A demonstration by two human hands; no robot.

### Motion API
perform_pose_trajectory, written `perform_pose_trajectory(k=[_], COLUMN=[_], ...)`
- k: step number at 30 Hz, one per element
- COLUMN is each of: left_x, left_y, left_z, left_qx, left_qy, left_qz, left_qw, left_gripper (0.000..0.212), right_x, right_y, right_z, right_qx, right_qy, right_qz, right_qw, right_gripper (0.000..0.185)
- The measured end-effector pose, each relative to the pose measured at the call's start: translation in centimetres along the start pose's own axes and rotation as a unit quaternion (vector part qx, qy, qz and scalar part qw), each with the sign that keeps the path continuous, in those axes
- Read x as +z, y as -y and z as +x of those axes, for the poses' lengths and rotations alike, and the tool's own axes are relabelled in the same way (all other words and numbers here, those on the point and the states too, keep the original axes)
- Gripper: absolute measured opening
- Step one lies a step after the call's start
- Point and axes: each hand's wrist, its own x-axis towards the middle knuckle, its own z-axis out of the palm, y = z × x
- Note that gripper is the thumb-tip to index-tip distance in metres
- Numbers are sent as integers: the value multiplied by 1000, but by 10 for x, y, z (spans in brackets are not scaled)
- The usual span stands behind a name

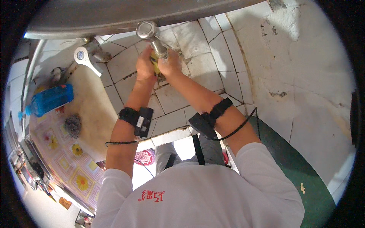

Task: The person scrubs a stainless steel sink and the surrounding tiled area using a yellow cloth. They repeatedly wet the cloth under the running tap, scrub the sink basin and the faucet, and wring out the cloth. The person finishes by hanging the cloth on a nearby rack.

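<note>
Both hands are low in a white-tiled sink basin [171,94], below a metal tap [159,48]. A small yellow item [155,63] with dark patches lies between them; it could be a sponge or a cloth, and most of it is covered. My left hand [145,65] grips its left side. From the right, my right hand [171,64] closes on it, with the tap's end hiding part of the fingers. Water seems to run from the spout onto that hand.
A second tap with a lever [87,58] sticks out at upper left. On the left counter are a pale board [89,99], a blue plastic bottle [52,98] on its side, a dark scouring pad [73,125] and a flowered cover [68,165]. A metal rim [114,21] spans the top.
</note>
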Motion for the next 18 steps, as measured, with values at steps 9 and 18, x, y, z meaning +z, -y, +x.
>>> perform_pose_trajectory(k=[9, 18], left_x=[-69, -22], left_y=[-4, -37], left_z=[-4, -26], left_qx=[-186, -76], left_qy=[184, 377], left_qz=[-27, 37], left_qw=[965, 922], left_gripper=[45, 89], right_x=[-82, -100], right_y=[-8, 10], right_z=[1, -21], right_qx=[259, 120], right_qy=[-24, 158], right_qz=[553, 502], right_qw=[791, 842], right_gripper=[43, 50])
